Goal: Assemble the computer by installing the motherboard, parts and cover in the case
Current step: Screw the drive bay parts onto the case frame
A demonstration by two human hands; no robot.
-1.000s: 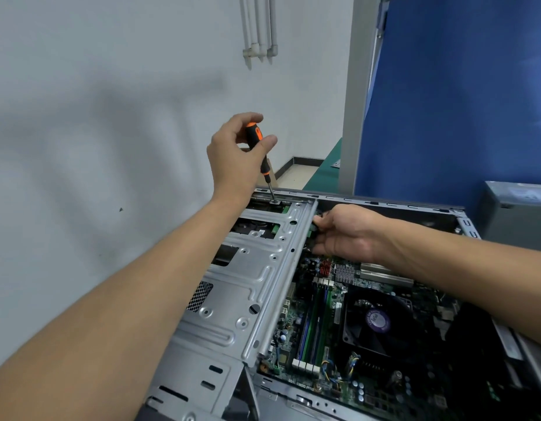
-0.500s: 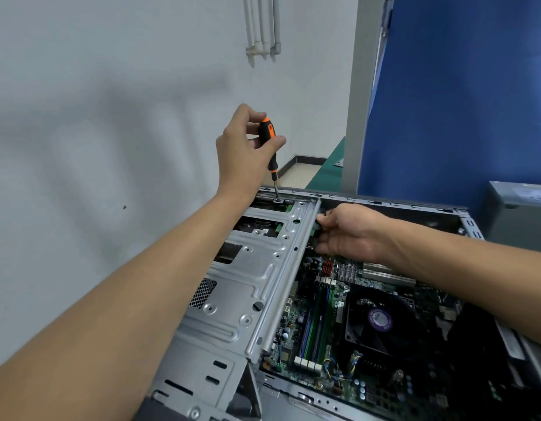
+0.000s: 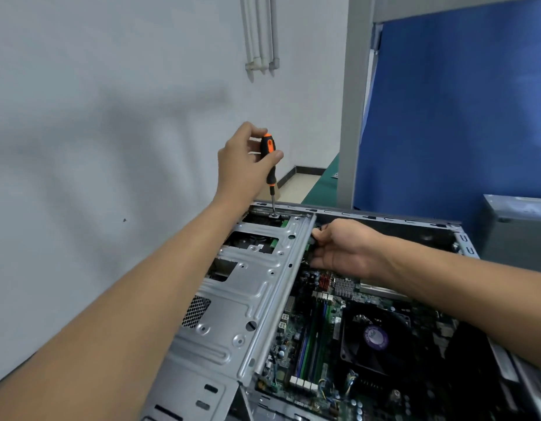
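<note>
Left hand is wrapped round the orange-and-black plastic-handled screwdriver, tip on a screw at the far corner of the silver sheet-metal drive cage, right hand curling fingers onto that cage's right edge, green motherboard sitting inside the open grey steel case.

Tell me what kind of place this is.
Probably a computer repair or training workshop rather than a home: a blue partition panel on a grey frame, a green work surface beyond the open computer case, and bare pipes on a plain white wall.
</note>
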